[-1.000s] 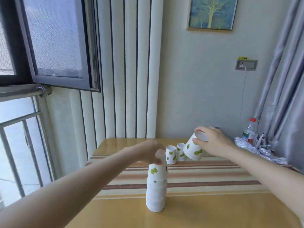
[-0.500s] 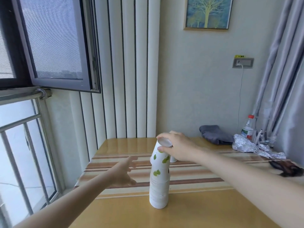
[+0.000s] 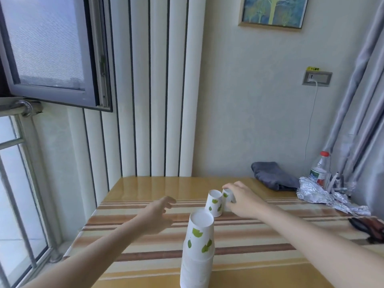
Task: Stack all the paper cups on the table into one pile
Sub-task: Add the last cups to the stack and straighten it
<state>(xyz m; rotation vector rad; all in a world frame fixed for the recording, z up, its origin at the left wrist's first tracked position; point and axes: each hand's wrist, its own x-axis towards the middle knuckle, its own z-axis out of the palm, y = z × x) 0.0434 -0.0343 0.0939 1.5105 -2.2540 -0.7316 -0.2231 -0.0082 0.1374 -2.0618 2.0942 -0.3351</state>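
Observation:
A pile of upside-down white paper cups with green leaf prints (image 3: 198,252) stands at the near middle of the striped table (image 3: 259,231). Behind it, two single upside-down cups stand side by side: one in front (image 3: 214,203) and one further right (image 3: 227,195). My right hand (image 3: 241,199) is closed around the right-hand cup, which still rests on the table. My left hand (image 3: 158,213) hovers to the left of the pile, fingers apart, holding nothing.
A folded grey cloth (image 3: 272,176), crumpled foil (image 3: 324,197), a plastic bottle (image 3: 319,170) and a dark object (image 3: 367,226) lie along the table's right side. The wall and curtain stand behind; an open window is at the left.
My right hand set its cup on the pile, let go, then reached back to the far-right cup and closed on it. My left hand left the pile and moved left.

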